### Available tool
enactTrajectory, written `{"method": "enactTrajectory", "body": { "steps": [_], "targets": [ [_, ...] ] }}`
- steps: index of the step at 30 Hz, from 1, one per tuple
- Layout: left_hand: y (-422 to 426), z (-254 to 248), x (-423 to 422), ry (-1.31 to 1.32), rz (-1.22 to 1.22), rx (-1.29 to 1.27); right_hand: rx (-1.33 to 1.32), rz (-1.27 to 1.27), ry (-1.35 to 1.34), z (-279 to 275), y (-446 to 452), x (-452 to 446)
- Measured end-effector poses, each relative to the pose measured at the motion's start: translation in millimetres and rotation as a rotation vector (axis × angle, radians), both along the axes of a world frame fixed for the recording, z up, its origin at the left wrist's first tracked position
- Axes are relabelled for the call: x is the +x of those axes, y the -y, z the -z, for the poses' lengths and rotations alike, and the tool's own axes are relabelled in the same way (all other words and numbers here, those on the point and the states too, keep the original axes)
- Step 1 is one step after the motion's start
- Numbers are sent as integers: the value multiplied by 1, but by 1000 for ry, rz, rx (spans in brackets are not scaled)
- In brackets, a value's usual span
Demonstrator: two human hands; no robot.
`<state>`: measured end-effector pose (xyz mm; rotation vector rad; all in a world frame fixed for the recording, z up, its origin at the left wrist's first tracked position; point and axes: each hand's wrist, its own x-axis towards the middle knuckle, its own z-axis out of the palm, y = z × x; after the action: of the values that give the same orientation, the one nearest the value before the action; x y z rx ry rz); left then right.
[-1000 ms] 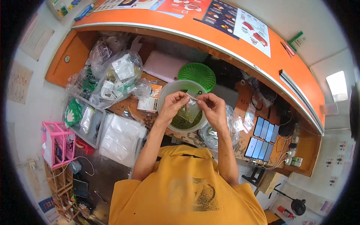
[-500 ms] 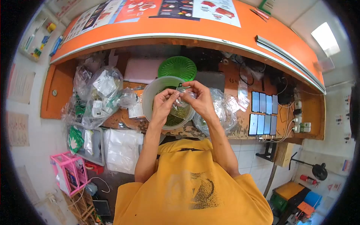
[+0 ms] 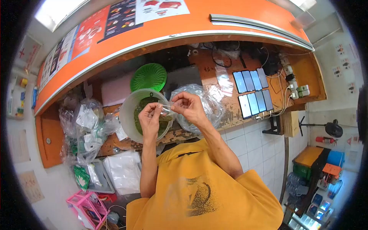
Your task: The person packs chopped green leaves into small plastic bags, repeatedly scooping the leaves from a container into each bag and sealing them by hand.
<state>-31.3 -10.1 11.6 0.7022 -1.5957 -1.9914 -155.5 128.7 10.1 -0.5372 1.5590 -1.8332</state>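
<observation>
A small clear plastic bag (image 3: 166,109) is stretched by its top edge between my two hands, with some green flakes showing low in it. My left hand (image 3: 150,119) pinches one end between thumb and fingers. At the other end, my right hand (image 3: 190,110) grips with thumb and forefinger. Both hands are above a translucent round tub (image 3: 125,119), which holds chopped dried green leaves (image 3: 142,109). Behind the tub rests a green ribbed lid (image 3: 148,78). A large clear plastic bag (image 3: 212,117) lies right of the tub, partly behind my right hand.
Several phones (image 3: 251,92) lie in two rows at the right, near charging cables (image 3: 283,105). Bulky plastic bags (image 3: 87,126) crowd the left side. Below them are a grey tray (image 3: 103,176) and white plastic sheets (image 3: 122,172). An orange shelf (image 3: 199,28) overhangs the worktop.
The camera view has turned, so the worktop appears shifted left and tilted. My hands have drawn slightly apart, with the small bag's top edge now pulled straight between them.
</observation>
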Motion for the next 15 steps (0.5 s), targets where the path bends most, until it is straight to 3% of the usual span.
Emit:
{"method": "enactTrajectory", "body": {
  "steps": [3,6,9,15],
  "targets": [
    [-19,-2,-13,21,60,-31,-2,62,86,0,-24,-8],
    [-37,0,-25,71,197,-176,46,116,-59,-16,-48,-12],
    [-58,3,-36,144,286,-209,36,111,-72,3,-66,-18],
    [-80,13,-49,156,281,-189,66,142,81,23,-110,-30]
  ]
}}
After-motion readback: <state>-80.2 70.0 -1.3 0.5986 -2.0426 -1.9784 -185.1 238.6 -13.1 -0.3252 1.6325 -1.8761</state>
